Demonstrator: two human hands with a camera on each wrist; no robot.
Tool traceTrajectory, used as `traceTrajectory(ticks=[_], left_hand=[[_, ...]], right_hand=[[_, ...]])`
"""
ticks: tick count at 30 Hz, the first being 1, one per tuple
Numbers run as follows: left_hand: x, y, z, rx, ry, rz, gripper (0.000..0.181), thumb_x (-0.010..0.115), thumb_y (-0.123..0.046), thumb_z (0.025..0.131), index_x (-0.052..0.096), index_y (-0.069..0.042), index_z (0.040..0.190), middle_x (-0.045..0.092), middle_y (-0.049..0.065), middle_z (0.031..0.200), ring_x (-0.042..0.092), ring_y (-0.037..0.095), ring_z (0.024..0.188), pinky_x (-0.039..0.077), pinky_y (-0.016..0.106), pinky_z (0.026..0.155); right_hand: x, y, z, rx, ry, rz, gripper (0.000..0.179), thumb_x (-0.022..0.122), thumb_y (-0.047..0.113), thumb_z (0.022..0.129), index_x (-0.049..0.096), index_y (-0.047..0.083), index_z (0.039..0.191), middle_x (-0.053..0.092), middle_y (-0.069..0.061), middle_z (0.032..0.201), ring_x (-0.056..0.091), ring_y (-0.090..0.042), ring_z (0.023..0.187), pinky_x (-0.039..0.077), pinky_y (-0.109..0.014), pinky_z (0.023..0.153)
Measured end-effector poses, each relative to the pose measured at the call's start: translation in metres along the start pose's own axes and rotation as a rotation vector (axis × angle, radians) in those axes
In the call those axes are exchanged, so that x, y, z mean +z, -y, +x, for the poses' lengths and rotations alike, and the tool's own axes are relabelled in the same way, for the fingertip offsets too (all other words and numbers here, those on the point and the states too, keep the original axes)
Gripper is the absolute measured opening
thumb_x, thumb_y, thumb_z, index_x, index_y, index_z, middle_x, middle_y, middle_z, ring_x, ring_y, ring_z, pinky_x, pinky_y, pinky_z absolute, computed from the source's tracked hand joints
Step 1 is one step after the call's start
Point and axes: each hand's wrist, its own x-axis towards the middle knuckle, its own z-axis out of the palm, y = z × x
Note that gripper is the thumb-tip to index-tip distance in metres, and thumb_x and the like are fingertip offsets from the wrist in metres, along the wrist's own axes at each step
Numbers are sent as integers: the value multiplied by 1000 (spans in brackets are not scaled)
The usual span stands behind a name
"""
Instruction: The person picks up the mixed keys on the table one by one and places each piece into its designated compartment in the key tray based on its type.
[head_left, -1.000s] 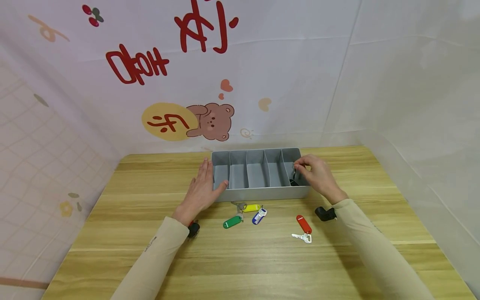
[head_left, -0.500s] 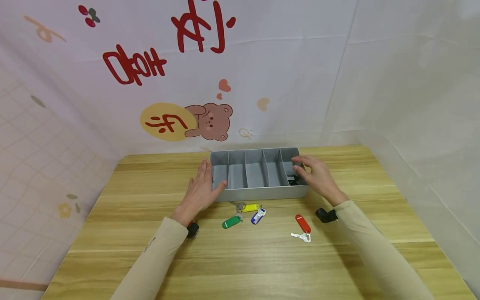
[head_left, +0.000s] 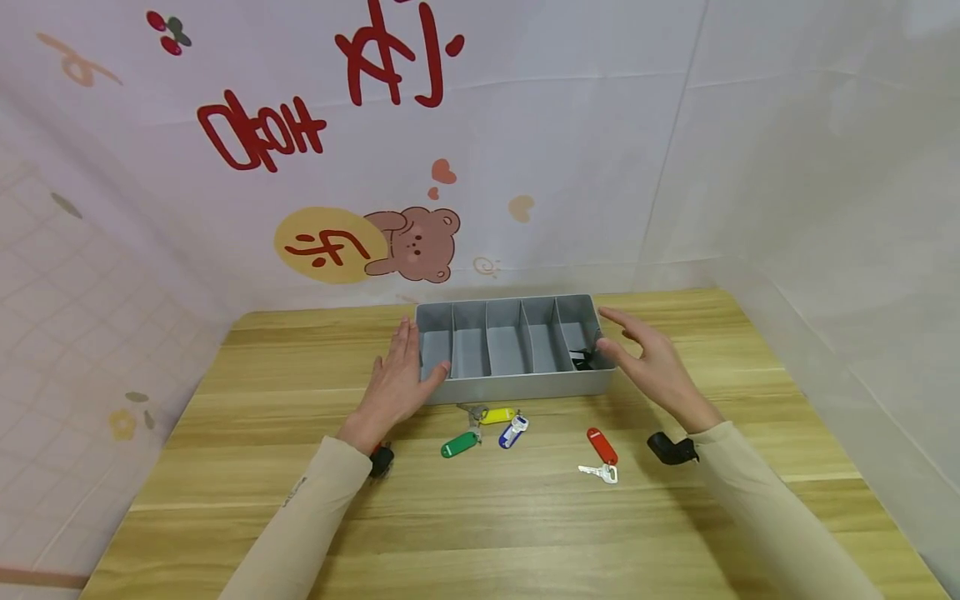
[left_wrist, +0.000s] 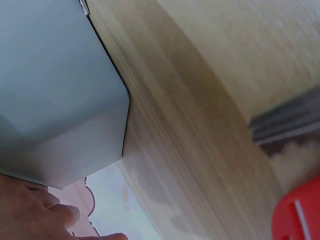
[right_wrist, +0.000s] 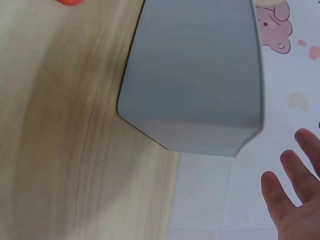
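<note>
A grey tray [head_left: 517, 387] with several compartments in a row stands at the back of the table. My left hand [head_left: 392, 379] rests on its left end, fingers straight. At the right end my right hand [head_left: 656, 367] hangs with its fingers spread, holding nothing. In the rightmost compartment lies a black key tag [head_left: 582, 360] with a white label; its key is hard to make out. In front of the tray are a yellow key tag [head_left: 497, 416], a green key tag [head_left: 459, 445] and a blue key tag [head_left: 513, 432], with silver keys. A red key tag [head_left: 602, 446] lies right of them.
A silver key [head_left: 600, 473] is attached to the red tag. In the left wrist view another red tag [left_wrist: 300, 212] and a toothed key blade [left_wrist: 290, 122] appear close by, under the left wrist. A patterned wall sheet [head_left: 585, 167] rises behind the table.
My right hand has let go of the black key tag, which now lies in the rightmost compartment, and has drawn back to the right with fingers opening. The left hand stays on the tray.
</note>
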Motion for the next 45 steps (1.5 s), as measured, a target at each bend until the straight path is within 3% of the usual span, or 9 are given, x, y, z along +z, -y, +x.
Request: traceTrajectory(ticks=[8, 16, 26, 31, 38, 45], left_hand=[[0, 1, 0, 6, -1, 4, 99, 48, -61, 102, 5, 4, 163, -1, 18, 173, 5, 34, 159, 19, 75, 114], [0, 3, 0, 15, -1, -7, 99, 48, -61, 102, 5, 4, 164, -1, 17, 173, 5, 34, 159, 20, 74, 115], [1, 3, 2, 8, 11, -16, 99, 46, -61, 102, 4, 4, 164, -3, 16, 173, 3, 32, 159, 19, 73, 116], [-1, 2, 1, 9, 13, -14, 98, 47, -60, 103, 3, 4, 163, -4, 16, 173, 3, 34, 159, 20, 73, 116], [-2, 2, 0, 13, 17, -14, 99, 48, -59, 103, 3, 5, 163, -4, 17, 173, 2, 33, 159, 20, 74, 115], [0, 2, 0, 14, 12, -13, 99, 48, -60, 102, 3, 5, 163, -3, 18, 173, 4, 35, 159, 20, 73, 115]], right_hand=[[-10, 6, -22, -35, 11, 10, 55, 70, 15, 101, 52, 10, 153, 53, -7, 154, 49, -31, 140, 43, -51, 108], [-15, 10, -44, -22, 35, 46, 54, 70, 12, 100, 53, 11, 152, 54, -6, 152, 48, -22, 139, 38, -14, 108], [-18, 13, -63, -16, 105, -18, 53, 75, 16, 97, 58, 14, 147, 59, -2, 146, 58, -24, 129, 40, -12, 104], [-14, 9, -71, -34, 170, -55, 49, 78, 20, 95, 64, 18, 142, 64, 5, 139, 63, -27, 124, 45, -17, 103], [-8, 6, -80, -71, 229, -37, 40, 80, 15, 92, 71, 17, 131, 69, 8, 129, 67, -19, 116, 53, -29, 97], [-5, 3, -88, -95, 274, -7, 32, 81, 15, 91, 75, 15, 123, 71, 12, 123, 64, -11, 117, 51, -26, 98]])
